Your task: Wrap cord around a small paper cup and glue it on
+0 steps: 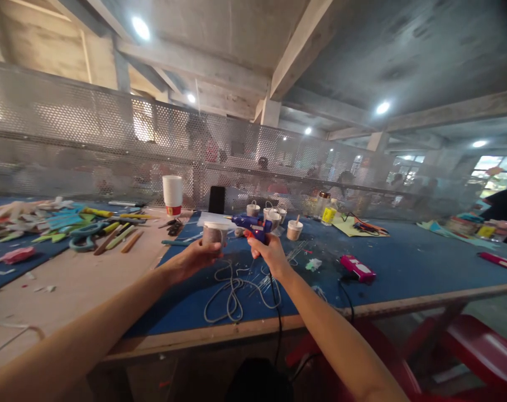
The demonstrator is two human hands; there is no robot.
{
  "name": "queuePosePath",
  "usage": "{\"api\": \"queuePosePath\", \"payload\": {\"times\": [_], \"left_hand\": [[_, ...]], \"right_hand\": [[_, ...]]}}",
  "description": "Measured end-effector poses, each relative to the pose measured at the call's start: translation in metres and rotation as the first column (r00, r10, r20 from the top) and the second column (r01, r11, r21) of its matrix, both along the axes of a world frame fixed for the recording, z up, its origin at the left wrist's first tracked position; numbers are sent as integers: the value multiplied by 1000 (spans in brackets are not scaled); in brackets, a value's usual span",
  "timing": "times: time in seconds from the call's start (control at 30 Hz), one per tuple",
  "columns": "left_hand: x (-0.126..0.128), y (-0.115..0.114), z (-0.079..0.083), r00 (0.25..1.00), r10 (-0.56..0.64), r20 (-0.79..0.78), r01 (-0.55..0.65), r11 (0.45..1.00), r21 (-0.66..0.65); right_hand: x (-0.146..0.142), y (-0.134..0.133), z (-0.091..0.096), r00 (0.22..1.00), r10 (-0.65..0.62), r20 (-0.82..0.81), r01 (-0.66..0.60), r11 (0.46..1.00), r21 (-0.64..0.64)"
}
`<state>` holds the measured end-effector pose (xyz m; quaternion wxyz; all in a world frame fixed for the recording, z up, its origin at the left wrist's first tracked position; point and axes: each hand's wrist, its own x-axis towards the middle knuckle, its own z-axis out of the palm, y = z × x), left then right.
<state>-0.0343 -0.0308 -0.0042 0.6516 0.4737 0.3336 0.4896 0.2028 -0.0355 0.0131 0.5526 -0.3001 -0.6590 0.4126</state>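
My left hand (pixel 202 257) is wrapped round a small brownish cup (pixel 212 235) with a pale flat piece (pixel 215 220) across its top. In my right hand (pixel 270 251) is a blue hot glue gun (pixel 258 225) with an orange trigger. Its nozzle points left, close to the top of the cup; whether the two touch I cannot tell. A black cord hangs down from the gun. Below both hands, a loop of grey cord (pixel 232 301) lies on the blue mat (pixel 182 304), beside several thin clear strands.
Small cups (pixel 294 230) stand behind the gun. A stack of white cups (pixel 172 194) and a black phone (pixel 217 199) stand farther back. Scissors (pixel 84 237) and scraps lie left. A magenta device (pixel 358 268) lies right. A perforated metal screen (pixel 245 148) closes off the table's back.
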Motion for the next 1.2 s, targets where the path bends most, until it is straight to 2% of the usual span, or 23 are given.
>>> {"api": "queuePosePath", "payload": {"times": [0.23,0.43,0.73,1.2], "left_hand": [[3,-5,5,996,61,-60,-58,997,44],[4,-6,6,999,46,-26,-44,997,62],[3,-5,4,998,18,-56,-16,998,53],[3,-5,4,995,13,-103,-5,997,78]], "right_hand": [[-3,-11,-4,969,-154,195,129,982,135],[-4,-12,-11,929,-181,323,109,968,228],[-3,-7,-14,890,-325,320,152,873,464],[-1,1,-22,855,-411,317,161,791,591]]}}
